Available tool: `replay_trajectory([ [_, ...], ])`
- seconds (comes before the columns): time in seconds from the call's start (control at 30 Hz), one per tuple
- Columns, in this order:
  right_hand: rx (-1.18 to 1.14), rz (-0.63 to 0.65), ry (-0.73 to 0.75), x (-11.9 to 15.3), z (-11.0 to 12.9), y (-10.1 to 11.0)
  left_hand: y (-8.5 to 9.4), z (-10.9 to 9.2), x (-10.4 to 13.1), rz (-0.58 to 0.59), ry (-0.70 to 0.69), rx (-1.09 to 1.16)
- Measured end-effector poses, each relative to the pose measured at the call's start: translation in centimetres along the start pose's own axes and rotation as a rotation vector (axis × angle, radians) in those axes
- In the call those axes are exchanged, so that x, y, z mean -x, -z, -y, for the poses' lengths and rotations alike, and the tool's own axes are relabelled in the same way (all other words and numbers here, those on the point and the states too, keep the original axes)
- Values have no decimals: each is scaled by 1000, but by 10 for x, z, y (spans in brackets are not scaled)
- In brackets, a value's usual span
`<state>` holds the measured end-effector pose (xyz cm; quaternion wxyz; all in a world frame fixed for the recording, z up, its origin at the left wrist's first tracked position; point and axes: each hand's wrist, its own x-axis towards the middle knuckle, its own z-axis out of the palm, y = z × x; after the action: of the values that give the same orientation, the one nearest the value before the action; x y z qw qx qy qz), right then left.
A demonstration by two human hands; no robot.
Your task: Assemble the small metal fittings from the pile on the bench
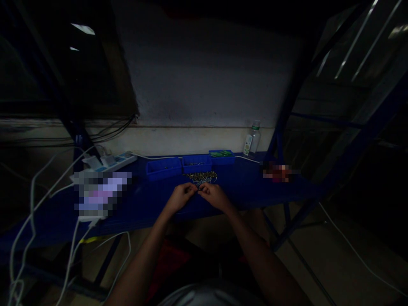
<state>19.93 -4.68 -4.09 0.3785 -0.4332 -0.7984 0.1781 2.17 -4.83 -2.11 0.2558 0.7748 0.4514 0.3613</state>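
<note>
Both hands meet near the front of the blue table, thumbs and forefingers pinched close together. My left hand (pixel 182 196) is closed on something too small and dark to make out. Opposite it, my right hand (pixel 214 195) pinches too, and what lies in its fingertips is also unclear. Just beyond the fingers spreads a pile of small brass-coloured metal parts (pixel 207 174). Thin silvery pin-like pieces (pixel 200 181) lie on the near side of that pile, close to my fingertips.
Behind the pile stand a blue bin (pixel 163 168), a second bin (pixel 196 163) with a few parts, and a third bin (pixel 221 157) holding green pieces. A clear bottle (pixel 255 138) stands at the wall. Leftward are a power strip (pixel 117 161) and white cables (pixel 32 199).
</note>
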Motion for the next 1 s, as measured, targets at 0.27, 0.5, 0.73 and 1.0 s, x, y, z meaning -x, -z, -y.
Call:
replay_trajectory([
  [0.27, 9, -3, 1, 0, 0, 1, 0, -6, 2, 15, 16, 22],
  [0.5, 10, 22, -2, 0, 3, 1, 0, -5, 2, 25, 2, 52],
  [0.73, -11, 11, 12, 0, 1, -1, -1, -6, 2, 6, -7, 29],
  [1.0, -31, -43, -6, 1, 2, 1, -1, -6, 1, 23, -11, -43],
])
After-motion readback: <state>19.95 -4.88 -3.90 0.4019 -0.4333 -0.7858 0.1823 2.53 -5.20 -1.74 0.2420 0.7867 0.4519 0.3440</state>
